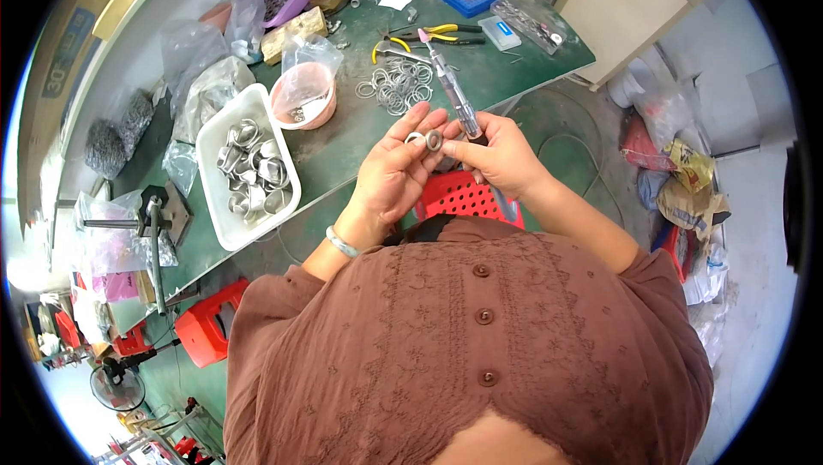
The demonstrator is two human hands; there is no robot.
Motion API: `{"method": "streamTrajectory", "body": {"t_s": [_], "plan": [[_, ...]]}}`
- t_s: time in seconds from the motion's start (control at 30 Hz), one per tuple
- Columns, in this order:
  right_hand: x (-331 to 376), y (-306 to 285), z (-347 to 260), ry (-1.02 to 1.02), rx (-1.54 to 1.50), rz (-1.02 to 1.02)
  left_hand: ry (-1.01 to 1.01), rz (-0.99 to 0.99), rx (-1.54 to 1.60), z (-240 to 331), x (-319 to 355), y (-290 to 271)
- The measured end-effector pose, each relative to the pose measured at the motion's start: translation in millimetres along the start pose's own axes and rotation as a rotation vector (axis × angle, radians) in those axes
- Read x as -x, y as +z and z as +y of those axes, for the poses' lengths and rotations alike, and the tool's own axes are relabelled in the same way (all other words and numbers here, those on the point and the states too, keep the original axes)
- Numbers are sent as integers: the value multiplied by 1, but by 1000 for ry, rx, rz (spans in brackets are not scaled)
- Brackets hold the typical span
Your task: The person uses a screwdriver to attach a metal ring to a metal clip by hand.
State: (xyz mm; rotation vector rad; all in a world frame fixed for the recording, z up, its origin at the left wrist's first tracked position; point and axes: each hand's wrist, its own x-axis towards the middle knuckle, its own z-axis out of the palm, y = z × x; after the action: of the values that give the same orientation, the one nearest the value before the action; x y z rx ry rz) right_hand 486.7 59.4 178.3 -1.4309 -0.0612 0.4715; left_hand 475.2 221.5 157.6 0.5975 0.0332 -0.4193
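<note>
My left hand (387, 172), with a pale bangle on its wrist, pinches a small metal ring (434, 141) in front of my body. My right hand (507, 155) is closed around a rotary tool handpiece (453, 88), whose pink tip (423, 35) points away from me over the table. The right thumb and fingers also reach the ring, so both hands meet at it. Beyond them, a loose pile of silver rings (397, 88) lies on the green table (343, 150). Yellow-handled pliers (450, 33) lie just behind that pile.
To the left stand a white tray (290, 201) of curved metal parts and a pink bowl (321, 119) with a plastic bag. A blue block (468, 6) with pink tips sits far right. A metal stand (156, 242) is at the left edge; a red stool (459, 192) is below my hands.
</note>
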Motion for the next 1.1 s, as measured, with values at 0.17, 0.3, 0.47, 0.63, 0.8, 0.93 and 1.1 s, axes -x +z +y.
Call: {"method": "streamTrajectory", "body": {"t_s": [0.17,0.3,0.47,0.63,0.8,0.93,1.1], "plan": [[2,11,-1,-147,-14,35,43,-13,-61,-1,0,5],[-7,12,16,-291,138,99,66,4,-112,-1,-1,2],[-5,20,7,-162,96,101,90,49,-139,6,2,-1],[-12,23,3,71,-286,88,73,121,-219,15,7,-13],[-14,28,3,83,-295,38,10,184,-363,23,12,-14],[-13,35,1,73,-236,-5,66,209,-504,28,13,-13],[-12,36,-1,78,-217,-25,92,215,-547,31,14,-9]]}}
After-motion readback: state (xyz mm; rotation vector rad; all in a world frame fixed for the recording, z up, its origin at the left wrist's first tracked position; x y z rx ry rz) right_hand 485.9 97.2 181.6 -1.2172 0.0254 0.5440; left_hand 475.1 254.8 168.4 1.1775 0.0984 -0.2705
